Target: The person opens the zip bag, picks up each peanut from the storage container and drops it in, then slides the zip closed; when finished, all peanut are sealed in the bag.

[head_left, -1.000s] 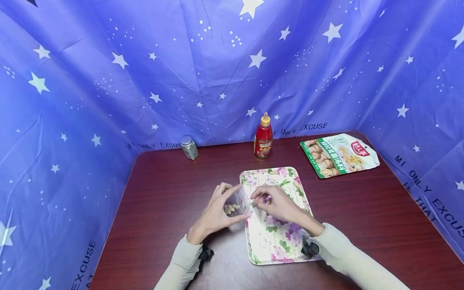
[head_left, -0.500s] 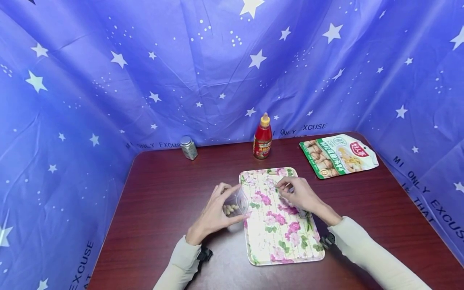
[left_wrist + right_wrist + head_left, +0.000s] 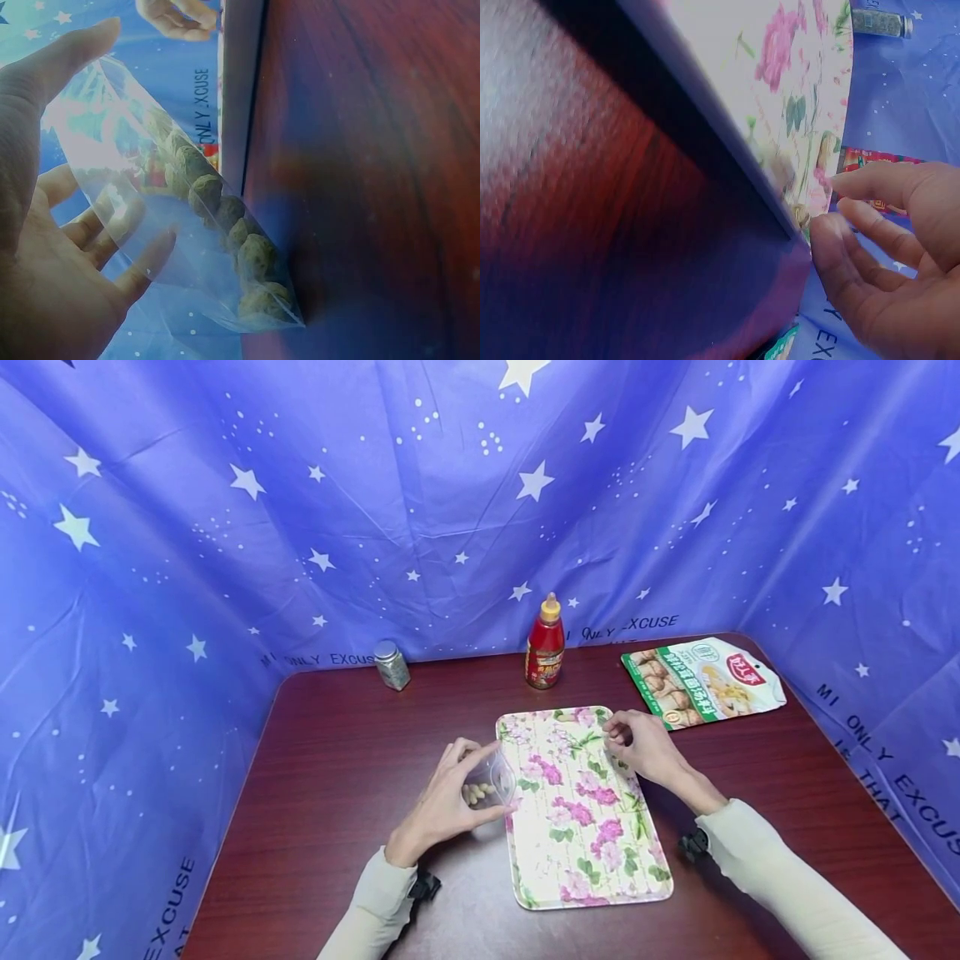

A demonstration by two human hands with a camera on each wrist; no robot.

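Note:
My left hand (image 3: 441,800) holds a clear plastic bag (image 3: 187,262) between thumb and spread fingers, its mouth facing the tray. Several knobbly tan pieces like unshelled peanuts (image 3: 205,193) lie along the bag's lower side. My right hand (image 3: 648,750) is over the far right corner of a floral tray (image 3: 555,860), fingers bent and thumb close to the index tip. In the right wrist view, a small gap shows between those tips, with nothing seen in it. A similar tan piece (image 3: 826,150) lies on the tray just past the fingertips, and another (image 3: 801,216) sits by the thumb.
Behind the tray stands a red sauce bottle (image 3: 544,647) with a yellow cap. A small glass jar (image 3: 392,667) is at the table's back left. To the right of the tray lies a green and white food pouch (image 3: 705,683). A starry blue curtain (image 3: 450,510) surrounds the table.
My right hand has moved from beside the bag's mouth across the tray to its far right corner. My left hand and the bag have stayed in place.

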